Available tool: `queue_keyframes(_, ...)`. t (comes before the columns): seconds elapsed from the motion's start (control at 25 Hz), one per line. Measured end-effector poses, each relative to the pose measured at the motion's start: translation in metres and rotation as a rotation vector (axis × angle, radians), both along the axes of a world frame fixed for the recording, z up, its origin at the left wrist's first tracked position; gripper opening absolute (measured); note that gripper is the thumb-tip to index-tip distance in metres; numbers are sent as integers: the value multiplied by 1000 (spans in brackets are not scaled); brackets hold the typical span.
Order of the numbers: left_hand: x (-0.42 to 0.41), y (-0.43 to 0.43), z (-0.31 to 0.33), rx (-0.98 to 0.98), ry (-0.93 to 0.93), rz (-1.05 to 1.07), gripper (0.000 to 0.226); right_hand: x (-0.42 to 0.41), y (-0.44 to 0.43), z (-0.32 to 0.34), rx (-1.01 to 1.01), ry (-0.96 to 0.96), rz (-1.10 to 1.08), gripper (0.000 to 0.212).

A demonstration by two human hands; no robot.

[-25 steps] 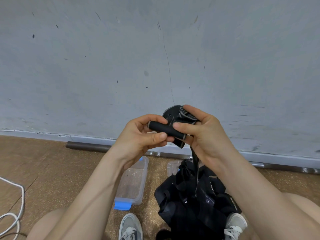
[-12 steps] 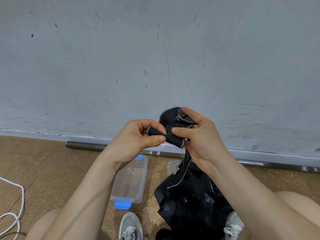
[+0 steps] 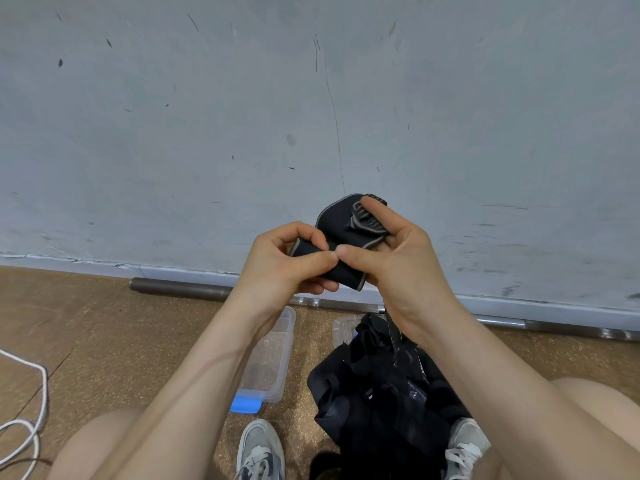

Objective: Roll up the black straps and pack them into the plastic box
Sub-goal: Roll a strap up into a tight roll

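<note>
Seated on a speckled brown floor (image 3: 86, 323), bare knees spread at the bottom corners, grey lace-up sneakers between them: left shoe (image 3: 259, 452), right shoe (image 3: 465, 445). Heaped against the right shoe, a tangled pile of black straps (image 3: 377, 393), covering most of a clear plastic piece (image 3: 343, 329) at its far edge. Just left of the pile and apart from it, a clear plastic box (image 3: 270, 362) lying flat on the floor, a blue clip (image 3: 246, 405) at its near end. Far out at the left edge, a looped white cable (image 3: 45, 379). Held in mid-air above box and pile, between both hands: one black strap (image 3: 337, 223), partly rolled. Left hand (image 3: 287, 265) with fingers curled round the tight rolled end, thumb pressed along its top. Right hand (image 3: 398, 258) gripping the same roll from the other side, thumb tip meeting the left thumb, forefinger hooked over the wider, grey-edged flap standing up behind the roll. Below the right wrist, a thin tail (image 3: 393, 337) hanging down toward the pile; whether touching it, impossible to tell. Beyond the hands, a dark metal pipe (image 3: 180, 287) lying along the foot of a scuffed grey-blue wall (image 3: 311, 98).
</note>
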State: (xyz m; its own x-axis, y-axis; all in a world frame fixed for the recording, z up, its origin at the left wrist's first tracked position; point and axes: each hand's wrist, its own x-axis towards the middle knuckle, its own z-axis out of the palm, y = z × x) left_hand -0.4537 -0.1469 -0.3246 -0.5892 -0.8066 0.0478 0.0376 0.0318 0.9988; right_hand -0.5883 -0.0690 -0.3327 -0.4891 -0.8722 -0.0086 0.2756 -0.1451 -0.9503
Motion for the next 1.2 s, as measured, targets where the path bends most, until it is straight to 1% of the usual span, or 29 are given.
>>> queue_keyframes(0.04,-1,0,1,28,8,2,16,-2,0,1,-5,-40,20,80)
queue_keyframes(0.2,-1,0,2,45,9,11,32,-6,2,3,0,-218,94,79)
queue_keyframes(0.28,1,-2,1,47,10,-14,30,-7,1,0,27,-280,98,80)
queue_keyframes(0.36,3,-2,0,32,-8,-44,21,-7,0,-2,53,-314,117,82)
queue_keyframes(0.48,4,-1,-1,23,-54,-99,20,-6,-2,-4,86,-296,117,77)
queue_keyframes(0.6,2,0,-1,35,-115,-86,23,-2,-6,-9,101,-219,19,69)
queue_keyframes(0.72,0,0,-2,97,-85,-35,22,3,-7,-11,71,-137,-13,67)
queue_keyframes(0.8,1,0,-2,129,-57,3,26,3,-4,-8,50,-124,13,68)
queue_keyframes(0.88,2,-2,-2,143,-47,19,24,-1,0,-4,39,-112,95,76)
queue_keyframes(1.0,1,-1,-3,169,-70,17,22,-8,2,-1,78,-105,200,78)
queue_keyframes(1.08,1,-1,-5,189,-60,-15,24,-11,0,-1,109,-122,212,78)
queue_keyframes(1.16,7,-5,-4,223,0,-134,24,-16,-3,-2,133,-179,216,79)
queue_keyframes(1.2,11,-8,-4,231,47,-208,26,-19,-3,-2,143,-211,226,75)
